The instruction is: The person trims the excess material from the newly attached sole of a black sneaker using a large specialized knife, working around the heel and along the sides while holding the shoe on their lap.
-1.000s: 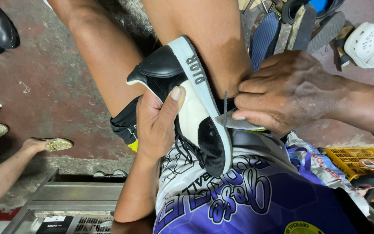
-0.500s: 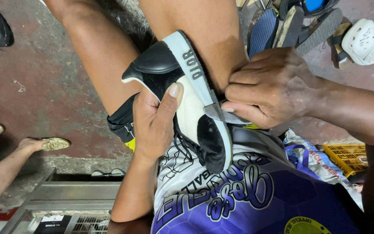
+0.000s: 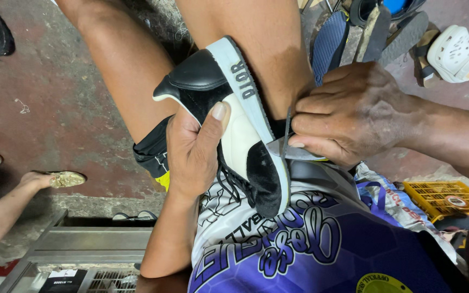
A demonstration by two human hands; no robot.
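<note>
Black-and-white sneaker (image 3: 234,125), purple-and-white patterned jersey (image 3: 310,244), yellow crate (image 3: 441,196)

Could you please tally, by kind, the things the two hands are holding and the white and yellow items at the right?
Black-and-white lace-up sneaker: 1, gripped by the left hand
Thin grey metal blade: 1, pinched in the right hand against the sneaker's sole
White perforated rubber clog: 1
Yellow plastic crate: 1
Total: 4

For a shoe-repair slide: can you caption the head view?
Left hand braces a black-and-white sneaker between bare knees while the right hand presses a thin blade at its sole.
</note>
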